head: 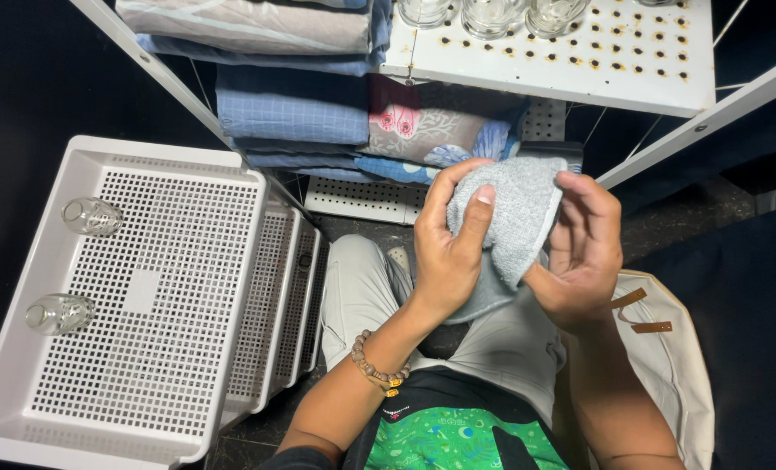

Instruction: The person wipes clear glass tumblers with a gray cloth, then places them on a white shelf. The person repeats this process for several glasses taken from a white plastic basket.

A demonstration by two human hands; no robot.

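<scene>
left fingers: my left hand (445, 252) is wrapped over the grey cloth (510, 213), thumb pressed flat on its front face, the other fingers curled round its 9 o'clock edge. Clamped on fabric, not spread.
right fingers: my right hand (584, 257) pinches the cloth's 3 o'clock edge, fingertips bent inward over the top corner, thumb underneath. Closed on the cloth.
cloth position: held up between both hands over my lap, centre of view, touching nothing but my fingers. A loose tail hangs down at 6 o'clock between my palms.
cloth handling: looks like soft, thick terry-type knit. Judging light, limp, no stiffness, not slippery, nothing to break. It will sag wherever unsupported, so best held at edges or corners with both hands; a mid-panel pinch would just bunch it.
wrist: bead bracelet (377, 370) on the left, at 7 o'clock from the cloth.
lap: light grey trousers (366, 287) under the hands, green printed shirt (445, 439) at 6 o'clock.
12 o'clock: folded fabrics (292, 104), blue checks and a floral piece, stacked on a white rack shelf (362, 198).
1 o'clock: white perforated shelf (632, 61) with clear glasses (488, 16) along its far edge.
9 o'clock: stack of white mesh trays (175, 287), well apart from my hands; two small clear glass bottles (92, 216) lie on their sides in the top one.
4 o'clock: cream canvas bag (667, 365) with tan tabs, just beside my right forearm.
</scene>
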